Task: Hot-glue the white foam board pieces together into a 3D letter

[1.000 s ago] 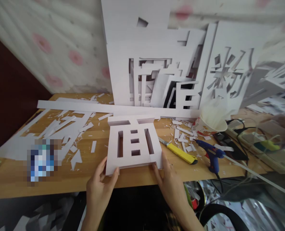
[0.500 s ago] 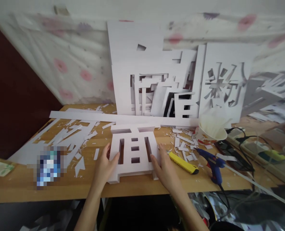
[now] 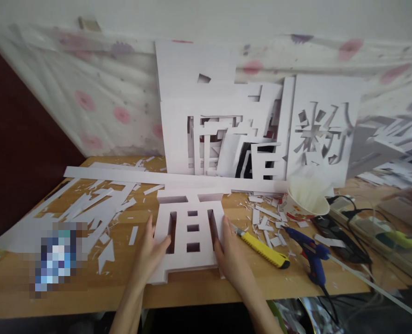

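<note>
A thick white box-like character of foam board or card (image 3: 180, 234), with slots and small square holes cut through its face, sits at the front of the wooden table. My left hand (image 3: 149, 254) grips its left side, thumb over the top face near the left slot. On the opposite side, my right hand (image 3: 234, 253) holds the edge, its thumb by the right slot. Just right of that hand lies a yellow utility knife (image 3: 263, 248) with some blade out. Beyond it rests a blue hot glue gun (image 3: 312, 255) with a white glue stick in its back.
White scraps (image 3: 87, 204) litter the table's left. A paper cup (image 3: 305, 202) of translucent sticks, a dark phone-like slab (image 3: 345, 239) and a power strip (image 3: 383, 236) with cables stand right. Cut-out white boards (image 3: 199, 97) lean at the back behind a long white strip (image 3: 122, 176).
The camera view has tilted, so the table and its things appear slightly lower. Both hands keep their grip on the white character, which has hardly moved on the table.
</note>
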